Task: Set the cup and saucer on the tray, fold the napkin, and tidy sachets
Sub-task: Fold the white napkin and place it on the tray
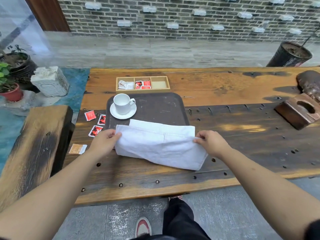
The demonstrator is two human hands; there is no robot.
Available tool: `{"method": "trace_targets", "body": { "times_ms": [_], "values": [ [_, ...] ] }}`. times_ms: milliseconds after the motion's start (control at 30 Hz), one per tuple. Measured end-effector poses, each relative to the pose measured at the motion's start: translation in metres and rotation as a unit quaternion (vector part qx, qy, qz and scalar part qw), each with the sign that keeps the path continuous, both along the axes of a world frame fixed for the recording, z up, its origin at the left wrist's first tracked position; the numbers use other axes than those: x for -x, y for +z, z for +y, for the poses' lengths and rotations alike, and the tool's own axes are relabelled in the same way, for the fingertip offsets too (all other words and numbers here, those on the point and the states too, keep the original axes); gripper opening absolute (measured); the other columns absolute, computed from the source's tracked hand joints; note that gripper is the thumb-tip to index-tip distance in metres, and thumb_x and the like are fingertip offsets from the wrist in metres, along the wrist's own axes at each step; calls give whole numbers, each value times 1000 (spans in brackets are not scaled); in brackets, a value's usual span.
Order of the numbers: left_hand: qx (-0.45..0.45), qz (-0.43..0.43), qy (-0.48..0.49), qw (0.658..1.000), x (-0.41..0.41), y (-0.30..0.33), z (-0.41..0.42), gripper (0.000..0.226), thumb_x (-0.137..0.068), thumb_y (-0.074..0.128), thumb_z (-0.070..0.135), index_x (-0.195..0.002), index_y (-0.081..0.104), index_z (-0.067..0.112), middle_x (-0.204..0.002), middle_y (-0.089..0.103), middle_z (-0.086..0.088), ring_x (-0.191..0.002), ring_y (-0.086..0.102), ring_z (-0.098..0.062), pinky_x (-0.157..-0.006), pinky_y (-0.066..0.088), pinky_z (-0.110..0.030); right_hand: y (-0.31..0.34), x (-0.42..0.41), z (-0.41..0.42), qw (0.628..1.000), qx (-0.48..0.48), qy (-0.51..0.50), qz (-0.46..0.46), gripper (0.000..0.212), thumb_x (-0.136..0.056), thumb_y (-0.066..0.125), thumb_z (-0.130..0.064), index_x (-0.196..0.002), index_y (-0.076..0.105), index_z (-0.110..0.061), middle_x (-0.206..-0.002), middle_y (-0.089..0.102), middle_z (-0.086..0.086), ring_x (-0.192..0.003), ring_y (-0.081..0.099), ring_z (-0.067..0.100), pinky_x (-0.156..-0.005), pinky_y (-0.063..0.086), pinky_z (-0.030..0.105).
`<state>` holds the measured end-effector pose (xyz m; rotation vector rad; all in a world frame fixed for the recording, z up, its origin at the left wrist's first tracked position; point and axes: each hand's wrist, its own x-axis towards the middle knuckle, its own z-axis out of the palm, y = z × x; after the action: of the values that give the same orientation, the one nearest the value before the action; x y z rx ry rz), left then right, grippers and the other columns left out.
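Note:
A white cup (pixel 123 103) stands on a white saucer (pixel 123 114) in the near-left corner of the dark tray (pixel 161 106). A white napkin (pixel 159 144) lies partly folded over the tray's front edge and the table. My left hand (pixel 103 142) pinches its upper left corner and my right hand (pixel 210 142) pinches its upper right corner. Three red sachets (pixel 90 115) lie loose on the table left of the tray, and an orange-and-white sachet (pixel 78 149) lies nearer me. A wooden three-compartment box (pixel 142 83) behind the tray holds white and red sachets.
The wooden table (pixel 225 87) has holes and dark burn marks. A carved wooden block (pixel 299 110) and a dark lump (pixel 310 84) sit at the far right. A wooden bench (pixel 34 146) stands to the left, with plant pots (pixel 12 90) and a stone block (pixel 50 81) beyond.

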<state>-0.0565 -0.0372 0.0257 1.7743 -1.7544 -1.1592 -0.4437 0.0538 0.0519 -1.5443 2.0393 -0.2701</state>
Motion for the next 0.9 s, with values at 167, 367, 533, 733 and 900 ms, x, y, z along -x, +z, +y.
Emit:
{"method": "trace_targets", "body": {
  "times_ms": [167,367,533,733,900],
  "values": [
    [-3,-31,13,999,17,-18,-36,26,-96,55,36,-83,71,19,-86,73,-2,-84,66,-24,-73,47,-37,-20,18,-46,999,-30,22,1,20,-93,61,-32,-75,60,-24,-80,63,-2,-77,56,19,-59,37,32],
    [-27,-94,44,994,37,-46,-78,40,-94,56,38,-68,60,8,-69,65,-10,-71,61,-30,-57,38,-31,-54,40,-104,997,-63,49,-1,18,-91,64,-33,-89,67,-16,-82,62,0,-81,57,21,-66,41,32],
    [-64,-131,52,988,48,-67,-104,44,-92,56,38,-61,51,8,-63,57,-7,-63,53,-25,-57,37,-33,-86,50,-140,991,-104,83,27,14,-91,64,-34,-87,62,-21,-85,63,0,-84,59,24,-70,46,33],
    [-84,-186,47,978,61,-85,-126,40,-92,56,34,-63,56,6,-67,61,-11,-71,58,-31,-61,40,-33,-116,52,-165,985,-130,100,54,7,-91,59,-27,-91,62,-20,-88,64,3,-86,58,26,-68,41,31],
    [-80,-198,46,976,69,-98,-136,34,-90,59,37,-62,58,19,-63,60,3,-72,59,-25,-57,36,-29,-129,55,-169,982,-130,112,82,7,-93,55,-20,-95,61,-16,-100,57,4,-110,50,26,-79,46,35]
  ]
}}
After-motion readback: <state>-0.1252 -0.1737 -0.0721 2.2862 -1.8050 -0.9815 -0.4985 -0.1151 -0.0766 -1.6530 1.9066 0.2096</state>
